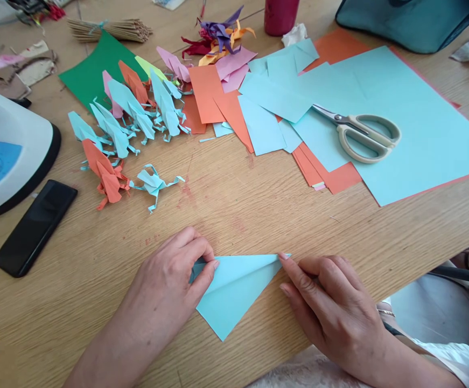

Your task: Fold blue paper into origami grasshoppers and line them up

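A folded sheet of light blue paper (234, 296) lies on the wooden table in front of me, a triangle with a raised flap along its upper edge. My left hand (173, 275) is closed on its upper left part, thumb and index finger pinching the flap. At the right end, the index finger of my right hand (331, 296) presses the pointed tip against the table. The thumb of that hand stays apart from the paper, and the other fingers are bent. Beyond my hands stands a small light blue origami figure (153, 183) with thin bent legs, beside an orange origami figure (105, 175).
Several more folded figures (129, 108) stand at the back left. Scissors (363, 132) rest on large blue sheets (428, 118), with orange pieces (205, 94) beside them. A black phone (36, 229) and a white appliance (12, 145) are at left. A dark red cup (280, 16) stands behind.
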Motion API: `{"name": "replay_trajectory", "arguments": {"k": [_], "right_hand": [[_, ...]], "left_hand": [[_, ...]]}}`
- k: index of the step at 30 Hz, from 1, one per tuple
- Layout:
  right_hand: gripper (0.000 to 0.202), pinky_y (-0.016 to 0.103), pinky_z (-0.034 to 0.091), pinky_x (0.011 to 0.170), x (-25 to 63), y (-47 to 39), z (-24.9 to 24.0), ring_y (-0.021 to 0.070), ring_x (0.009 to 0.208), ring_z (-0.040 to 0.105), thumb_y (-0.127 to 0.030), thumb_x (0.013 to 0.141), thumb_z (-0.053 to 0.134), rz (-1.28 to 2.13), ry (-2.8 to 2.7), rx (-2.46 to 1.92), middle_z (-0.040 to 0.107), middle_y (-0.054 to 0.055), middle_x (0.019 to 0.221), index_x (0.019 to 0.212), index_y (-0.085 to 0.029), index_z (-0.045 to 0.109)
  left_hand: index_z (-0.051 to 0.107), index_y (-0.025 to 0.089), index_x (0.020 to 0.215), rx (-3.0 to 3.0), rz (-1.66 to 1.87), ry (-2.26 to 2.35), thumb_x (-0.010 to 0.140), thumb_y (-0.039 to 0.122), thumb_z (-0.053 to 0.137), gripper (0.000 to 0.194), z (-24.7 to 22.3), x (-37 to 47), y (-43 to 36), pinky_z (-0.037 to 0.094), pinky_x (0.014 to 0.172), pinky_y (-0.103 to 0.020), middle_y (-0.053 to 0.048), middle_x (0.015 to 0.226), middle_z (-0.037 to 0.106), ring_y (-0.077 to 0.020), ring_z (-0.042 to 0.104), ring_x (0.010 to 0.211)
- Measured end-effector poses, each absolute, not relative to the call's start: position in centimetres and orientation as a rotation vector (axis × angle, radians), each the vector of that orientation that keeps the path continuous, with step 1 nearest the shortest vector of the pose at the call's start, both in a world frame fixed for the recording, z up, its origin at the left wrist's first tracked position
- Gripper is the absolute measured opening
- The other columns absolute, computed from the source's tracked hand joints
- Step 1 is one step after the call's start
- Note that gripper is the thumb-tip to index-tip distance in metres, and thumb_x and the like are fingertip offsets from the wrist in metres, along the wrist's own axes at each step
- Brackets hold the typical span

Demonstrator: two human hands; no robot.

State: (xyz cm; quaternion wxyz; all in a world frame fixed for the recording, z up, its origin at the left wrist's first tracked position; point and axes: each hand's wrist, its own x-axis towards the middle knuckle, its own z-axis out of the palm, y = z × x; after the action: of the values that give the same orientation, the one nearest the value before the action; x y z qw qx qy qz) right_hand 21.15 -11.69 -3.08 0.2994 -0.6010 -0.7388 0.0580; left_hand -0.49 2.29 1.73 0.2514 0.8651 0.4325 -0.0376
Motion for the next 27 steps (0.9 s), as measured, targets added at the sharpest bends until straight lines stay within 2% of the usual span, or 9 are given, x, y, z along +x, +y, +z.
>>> {"name": "replay_trajectory", "arguments": {"k": [11, 16, 27], "right_hand": [[0.045, 0.035, 0.045, 0.067, 21.18, -11.61, -3.05, 0.0187, 0.079, 0.049, -0.006, 0.088, 0.063, 0.159, -1.954, -1.597, 0.058, 0.011, 0.092, 0.132, -0.002, 0.054], [0.045, 0.035, 0.046, 0.066, 21.14, -11.66, -2.93, 0.0186, 0.078, 0.05, -0.008, 0.09, 0.062, 0.168, -1.943, -1.623, 0.058, 0.01, 0.091, 0.134, -0.007, 0.054], [0.045, 0.036, 0.046, 0.066, 21.22, -11.55, -2.97, 0.0188, 0.078, 0.05, -0.009, 0.09, 0.061, 0.153, -1.974, -1.625, 0.058, 0.011, 0.092, 0.134, -0.005, 0.053]], "left_hand": [[0.057, 0.022, 0.077, 2.345, -0.119, 1.175, 0.089, 0.024, 0.049, 0.015, 1.8, -0.49, 2.44, 0.042, 0.069, -0.031, 0.0, 0.083, 0.059, -0.0172, 0.057, 0.078], [0.057, 0.022, 0.077, 2.344, -0.099, 1.173, 0.089, 0.023, 0.05, 0.014, 1.61, -0.42, 2.57, 0.042, 0.068, -0.031, 0.0, 0.082, 0.058, -0.0168, 0.057, 0.076], [0.057, 0.022, 0.077, 2.34, -0.115, 1.171, 0.089, 0.022, 0.05, 0.013, 1.66, -0.64, 2.55, 0.042, 0.068, -0.03, 0.001, 0.083, 0.058, -0.0164, 0.058, 0.076]]}}
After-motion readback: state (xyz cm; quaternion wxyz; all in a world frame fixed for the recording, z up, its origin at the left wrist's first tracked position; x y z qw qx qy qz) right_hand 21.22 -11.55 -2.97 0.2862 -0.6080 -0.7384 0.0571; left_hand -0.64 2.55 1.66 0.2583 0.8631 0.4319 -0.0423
